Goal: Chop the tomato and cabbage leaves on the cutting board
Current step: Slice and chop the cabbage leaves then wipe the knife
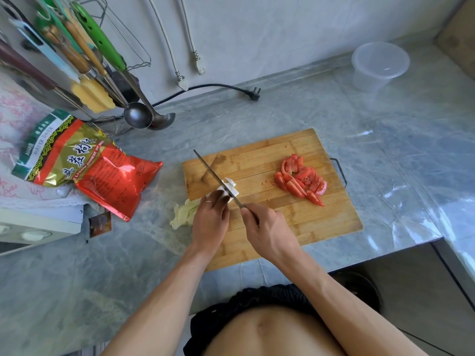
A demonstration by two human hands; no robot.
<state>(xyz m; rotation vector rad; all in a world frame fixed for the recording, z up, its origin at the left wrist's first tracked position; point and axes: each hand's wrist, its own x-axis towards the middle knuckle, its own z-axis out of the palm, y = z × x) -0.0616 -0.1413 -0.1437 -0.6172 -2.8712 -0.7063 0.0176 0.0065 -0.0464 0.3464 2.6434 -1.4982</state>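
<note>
- A grey marbled countertop (321,109) fills most of the view, with glossy daylight glare toward 3 o'clock.
- A pale tiled wall (270,29) runs across 12 o'clock, two white cables (180,47) hanging down it.
- At 10 o'clock, a utensil rack (84,55) (ladles, coloured handles).
- A dark floor (416,291) shows at 5 o'clock.

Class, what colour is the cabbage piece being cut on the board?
White, the cabbage piece under the knife; head view.

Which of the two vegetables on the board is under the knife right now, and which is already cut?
The white cabbage stem, pinned by the left hand, sits under the knife held by the right hand. The tomato pieces lie cut, heaped apart.
</note>
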